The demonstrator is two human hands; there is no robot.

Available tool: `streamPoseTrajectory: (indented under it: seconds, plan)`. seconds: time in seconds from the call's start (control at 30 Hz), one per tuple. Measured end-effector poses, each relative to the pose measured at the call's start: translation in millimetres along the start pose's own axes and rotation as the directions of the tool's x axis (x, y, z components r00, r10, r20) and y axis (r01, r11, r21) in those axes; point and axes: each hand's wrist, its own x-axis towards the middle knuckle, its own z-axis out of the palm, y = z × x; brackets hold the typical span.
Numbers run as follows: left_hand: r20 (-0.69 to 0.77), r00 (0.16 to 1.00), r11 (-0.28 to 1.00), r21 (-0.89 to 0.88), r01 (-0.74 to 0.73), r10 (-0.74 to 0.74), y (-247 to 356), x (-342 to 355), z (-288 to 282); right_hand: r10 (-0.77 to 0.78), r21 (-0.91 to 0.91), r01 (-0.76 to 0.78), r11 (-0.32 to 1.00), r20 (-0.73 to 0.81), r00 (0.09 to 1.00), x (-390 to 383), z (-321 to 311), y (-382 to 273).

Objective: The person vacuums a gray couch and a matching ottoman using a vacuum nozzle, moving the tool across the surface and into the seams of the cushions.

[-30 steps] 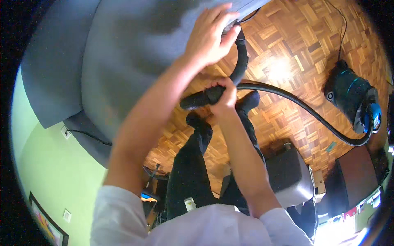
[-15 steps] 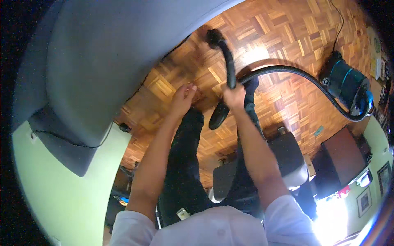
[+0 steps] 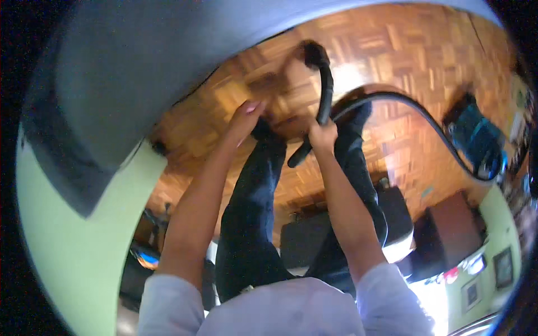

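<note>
My right hand (image 3: 322, 134) grips the black curved handle of a vacuum cleaner wand (image 3: 324, 92), which points away over the wooden parquet floor (image 3: 392, 67). A black hose (image 3: 426, 120) runs from the handle to the dark blue canister vacuum cleaner (image 3: 475, 140) at the right. My left hand (image 3: 246, 115) hangs free beside the wand with its fingers loosely extended, holding nothing. Below both hands are my legs in dark trousers (image 3: 252, 213).
A large grey couch (image 3: 140, 61) fills the upper left, close to my left hand. A light green wall (image 3: 67, 235) lies at the left. Dark furniture (image 3: 448, 229) stands at the right, and a black seat (image 3: 305, 235) sits behind my legs.
My left hand has let go of the wand's handle and dropped away from it. The wand has swung off the grey couch toward the floor, held by my right hand alone.
</note>
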Motion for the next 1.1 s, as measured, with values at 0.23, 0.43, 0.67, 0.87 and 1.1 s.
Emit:
streamPoseTrajectory:
  seconds: [0.23,0.43,0.67,0.87,1.1]
  plan:
    - [-0.046,0.937,0.190,-0.982,0.022,-0.347,-59,-28,-41,0.075,-0.153,0.050,0.987,0.713,0.697,-170,-87,-26]
    - [-0.179,0.984,-0.210,-0.963,-0.169,0.028,-10,-76,-75,0.173,-0.018,-0.289,0.957,0.836,0.521,-149,-71,-108]
    - [-0.416,0.795,0.174,-0.909,-0.379,-0.441,-104,-116,-174,-0.127,-0.423,0.734,0.531,0.817,0.563,-250,26,-179]
    - [-0.400,0.896,-0.429,-0.787,-0.444,-0.193,-87,-194,-211,-0.273,-0.337,0.914,-0.225,0.923,0.273,-292,102,-194]
    - [-0.485,0.824,-0.350,-0.748,-0.564,-0.293,-128,-186,-302,-0.293,-0.040,0.632,-0.774,0.907,-0.302,-295,249,-224]
